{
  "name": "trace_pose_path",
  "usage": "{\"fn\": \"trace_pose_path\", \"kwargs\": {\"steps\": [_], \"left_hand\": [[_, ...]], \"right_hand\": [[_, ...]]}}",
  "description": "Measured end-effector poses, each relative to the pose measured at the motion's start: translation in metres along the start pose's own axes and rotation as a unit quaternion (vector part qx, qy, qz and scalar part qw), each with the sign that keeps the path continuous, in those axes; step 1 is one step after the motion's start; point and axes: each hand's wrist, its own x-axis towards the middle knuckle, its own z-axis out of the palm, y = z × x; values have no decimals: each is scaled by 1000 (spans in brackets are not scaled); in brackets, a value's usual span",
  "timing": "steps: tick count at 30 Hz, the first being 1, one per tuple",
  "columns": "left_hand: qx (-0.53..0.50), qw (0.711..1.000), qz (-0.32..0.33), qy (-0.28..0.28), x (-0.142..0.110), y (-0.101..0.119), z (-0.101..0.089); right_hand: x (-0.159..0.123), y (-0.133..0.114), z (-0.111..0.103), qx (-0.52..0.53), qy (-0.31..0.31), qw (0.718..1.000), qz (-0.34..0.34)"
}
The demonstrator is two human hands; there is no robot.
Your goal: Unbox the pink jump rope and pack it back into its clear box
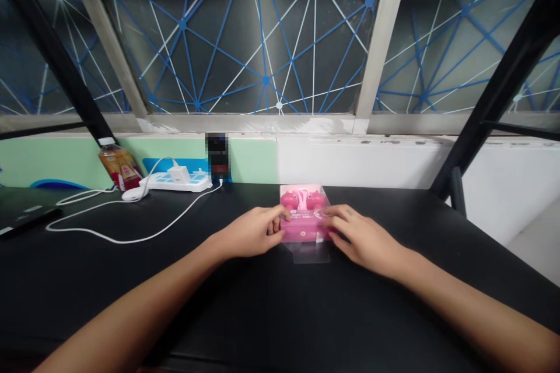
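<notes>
A small clear plastic box [301, 235] lies on the black table in front of me. Pink rounded pieces [315, 200] show in its far half, and a printed pink panel fills the near half. What the pink pieces are, I cannot make out. A transparent flap [311, 253] sticks out from the box's near end toward me. My left hand [258, 230] grips the left side, index finger on top and thumb low at the near corner, other fingers curled. On the right side, my right hand [356, 236] holds the edge between bent fingers and thumb.
A white power strip [188, 185] with a plugged-in charger [179, 173] stands at the back left. White cable [126, 241] loops across the table. Farther left are a drink bottle [120, 166] and a dark flat device [26, 218]. A pixelated upright object [217, 156] leans by the wall.
</notes>
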Motion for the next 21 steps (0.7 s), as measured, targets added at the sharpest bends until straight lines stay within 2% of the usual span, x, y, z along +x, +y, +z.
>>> {"fn": "trace_pose_path", "kwargs": {"steps": [3,11,16,21], "left_hand": [[0,1000,-1,1,0,0,1],[-7,1000,-5,10,1,0,2],[-25,1000,2,4,1,2,1],[-5,1000,7,2,1,4,2]], "right_hand": [[0,-6,-2,-32,-26,999,-24],[-2,-16,-7,-52,-53,997,-32],[0,-14,-5,-64,-15,998,-15],[2,-10,-5,23,15,999,23]]}}
